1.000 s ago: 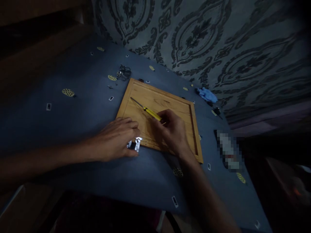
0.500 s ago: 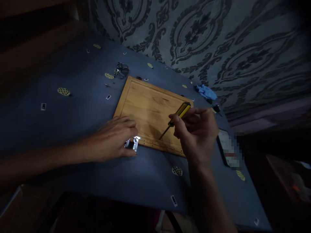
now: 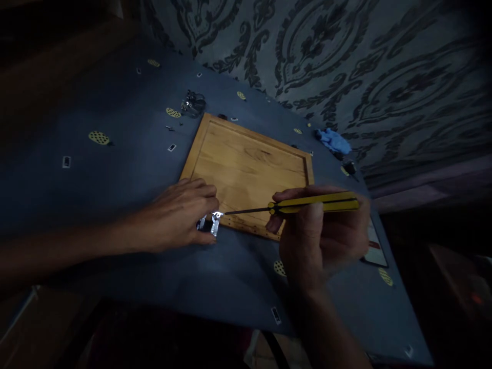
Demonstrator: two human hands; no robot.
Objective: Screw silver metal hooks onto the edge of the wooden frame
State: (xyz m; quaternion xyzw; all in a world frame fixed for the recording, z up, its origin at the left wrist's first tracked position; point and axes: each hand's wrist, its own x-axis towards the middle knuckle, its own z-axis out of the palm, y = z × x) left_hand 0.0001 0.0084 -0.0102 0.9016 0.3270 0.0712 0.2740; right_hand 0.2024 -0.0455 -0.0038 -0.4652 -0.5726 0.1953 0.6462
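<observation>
The two hands are apart: the left hand (image 3: 192, 211) has fingers and thumb closed about a bright metal fitting (image 3: 216, 223), steadying it at the near edge of a wooden board (image 3: 246, 166), close to that board's near left corner, while the right hand (image 3: 319, 230) grips a yellow-handled screwdriver (image 3: 319, 203). The screwdriver's long axis runs nearly level across the view, handle to the right and shaft pointing left, so its tip comes just beside the fitting's upper right corner; whether the two touch, I cannot tell. The fitting thus lies directly left of the right hand, a full shaft away from those fingers, and the left hand is much the nearer, being on it. Beyond, the board lies flat on the table (image 3: 126, 184), its raised rim showing along the far and right sides. Past its far left corner sit more metal fittings (image 3: 193, 104) with a small screw (image 3: 169, 128) nearby; a blue cloth (image 3: 335, 141) lies beyond the far right corner.
</observation>
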